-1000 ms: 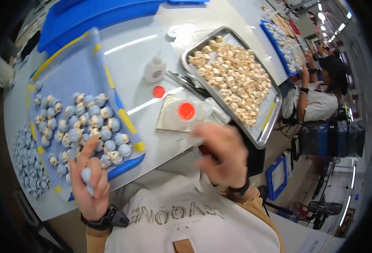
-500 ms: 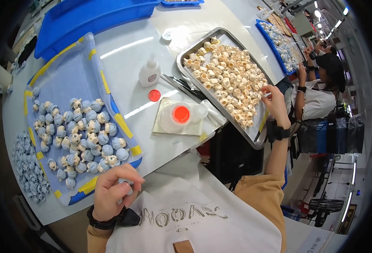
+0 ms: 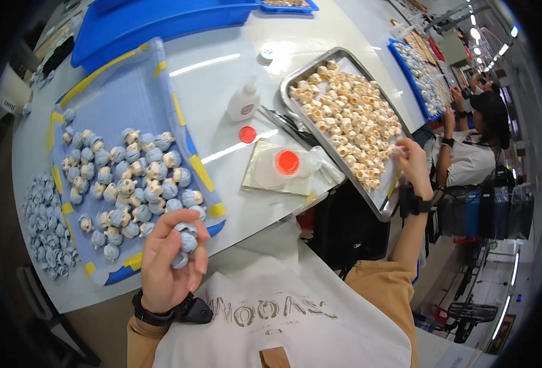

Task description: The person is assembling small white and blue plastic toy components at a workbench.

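At eight o'clock, nearest, the left hand [image 3: 162, 264] curls its fingers around small blue pieces [image 3: 186, 241]. At three o'clock the right hand [image 3: 416, 167], well apart from it, hangs at the edge of a metal tray [image 3: 286, 89] of cream pieces [image 3: 348, 119]; whether its bunched fingertips grip one, I cannot tell. Blue-and-cream pieces [image 3: 123, 185] partly cover a lined tray [image 3: 120, 92] at nine o'clock. Farther, at eleven, sits a blue bin [image 3: 160, 43].

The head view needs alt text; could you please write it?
A person's left grip holds blue pieces near a blue tray of blue-and-cream pieces; the right grip is at the edge of a metal tray of cream pieces.
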Demonstrator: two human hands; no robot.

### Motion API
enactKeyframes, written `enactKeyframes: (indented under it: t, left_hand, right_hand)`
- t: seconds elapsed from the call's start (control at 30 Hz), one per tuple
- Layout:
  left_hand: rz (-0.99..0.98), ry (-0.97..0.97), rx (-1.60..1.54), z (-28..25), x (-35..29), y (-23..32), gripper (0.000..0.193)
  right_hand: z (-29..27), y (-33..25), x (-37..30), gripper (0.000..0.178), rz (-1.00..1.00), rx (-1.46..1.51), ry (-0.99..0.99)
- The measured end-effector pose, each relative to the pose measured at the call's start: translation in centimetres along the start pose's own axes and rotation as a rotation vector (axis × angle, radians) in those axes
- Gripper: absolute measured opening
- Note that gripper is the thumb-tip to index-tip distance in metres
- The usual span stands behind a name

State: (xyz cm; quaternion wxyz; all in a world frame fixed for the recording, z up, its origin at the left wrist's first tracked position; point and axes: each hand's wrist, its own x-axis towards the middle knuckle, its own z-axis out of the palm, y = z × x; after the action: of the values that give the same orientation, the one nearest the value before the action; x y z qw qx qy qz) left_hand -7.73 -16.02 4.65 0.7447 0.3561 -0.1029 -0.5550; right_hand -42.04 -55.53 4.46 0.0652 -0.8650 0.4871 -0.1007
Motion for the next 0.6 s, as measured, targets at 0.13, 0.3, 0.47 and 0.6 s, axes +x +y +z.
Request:
enactKeyframes:
  t: [0.13,0.3,0.47,0.6]
  left_hand:
    - [-0.075,-0.056,-0.112,0.5,0.3,0.0,0.045]
    - [-0.177,-0.174,0.027,1.1,0.6,0.4,0.043]
    - [-0.217,-0.201,-0.056,0.2,0.2,0.1,0.035]
    - [-0.203,-0.216,0.006,0.7,0.1,0.5,0.034]
  right_hand:
    - [-3.0,-7.8,-3.1,0.022,0.018,0.344,0.204]
    - [-1.9,-20.9,-8.5,0.022,-0.772,1.557,-0.479]
    - [1.7,-26.6,-11.1,0.031,-0.221,1.713,-0.795]
    - [2.3,-27.0,-11.0,0.033,-0.311,1.723,-0.814]
